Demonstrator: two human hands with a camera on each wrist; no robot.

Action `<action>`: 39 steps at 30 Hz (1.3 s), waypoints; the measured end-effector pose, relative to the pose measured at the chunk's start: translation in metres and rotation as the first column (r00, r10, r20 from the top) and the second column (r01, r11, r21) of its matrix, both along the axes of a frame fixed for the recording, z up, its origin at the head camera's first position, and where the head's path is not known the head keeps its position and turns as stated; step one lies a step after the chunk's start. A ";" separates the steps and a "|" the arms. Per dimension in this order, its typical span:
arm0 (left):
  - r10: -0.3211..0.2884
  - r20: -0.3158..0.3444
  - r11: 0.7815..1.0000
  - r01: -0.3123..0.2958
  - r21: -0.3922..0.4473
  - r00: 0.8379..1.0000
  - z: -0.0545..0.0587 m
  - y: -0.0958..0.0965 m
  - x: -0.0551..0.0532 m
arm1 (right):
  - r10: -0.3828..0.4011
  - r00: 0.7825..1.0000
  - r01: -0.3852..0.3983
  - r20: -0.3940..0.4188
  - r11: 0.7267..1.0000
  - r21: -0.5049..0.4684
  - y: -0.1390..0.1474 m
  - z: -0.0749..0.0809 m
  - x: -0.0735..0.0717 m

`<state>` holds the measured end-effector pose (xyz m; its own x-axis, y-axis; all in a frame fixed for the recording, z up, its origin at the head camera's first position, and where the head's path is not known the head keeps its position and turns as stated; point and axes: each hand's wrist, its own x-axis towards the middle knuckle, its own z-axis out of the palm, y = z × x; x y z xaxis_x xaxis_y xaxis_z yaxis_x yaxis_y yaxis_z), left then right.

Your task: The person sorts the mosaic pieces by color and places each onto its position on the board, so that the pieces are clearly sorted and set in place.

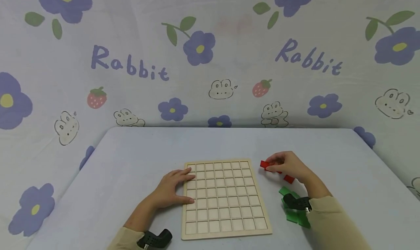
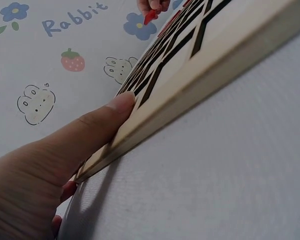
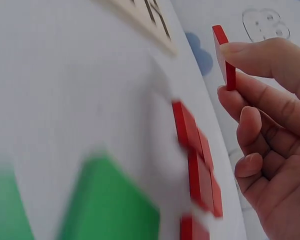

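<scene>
A wooden board (image 1: 226,235) with a grid of square recesses lies on the white table. My left hand (image 1: 170,190) rests on its left edge, thumb and fingers spread fairly straight over the rim; the left wrist view shows the thumb (image 2: 107,117) on the top face. To the right of the board, my right hand (image 1: 290,166) pinches a thin red square tile (image 3: 226,60) between thumb and fingers, holding it on edge above the table. Several more red tiles (image 3: 200,170) lie close together under that hand, partly hidden by it in the head view.
Several green tiles (image 1: 292,216) form a loose pile near the right wrist, partly covered by the black wrist strap (image 1: 296,202). A patterned cloth (image 1: 223,67) with flowers and rabbits hangs behind the table (image 1: 157,144).
</scene>
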<state>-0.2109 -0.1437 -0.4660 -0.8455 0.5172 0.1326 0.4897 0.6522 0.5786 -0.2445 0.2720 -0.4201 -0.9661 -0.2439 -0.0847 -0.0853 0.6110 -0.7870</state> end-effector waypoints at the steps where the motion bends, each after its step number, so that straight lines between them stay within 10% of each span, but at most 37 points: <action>1: 0.000 -0.001 1.000 0.000 0.001 1.000 0.000 0.000 0.000 | 0.011 1.000 -0.012 -0.011 1.000 -0.006 -0.004 0.000 -0.001; 39: 0.018 0.003 1.000 -0.018 0.001 1.000 -0.009 -0.001 0.002 | 0.306 0.945 -0.322 -0.119 0.934 -0.155 -0.126 -0.014 -0.012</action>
<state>-0.2093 -0.1450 -0.4746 -0.8551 0.5017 0.1310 0.4763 0.6602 0.5807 -0.2562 0.1461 -0.4342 -0.8393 -0.5392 0.0693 -0.3272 0.3992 -0.8565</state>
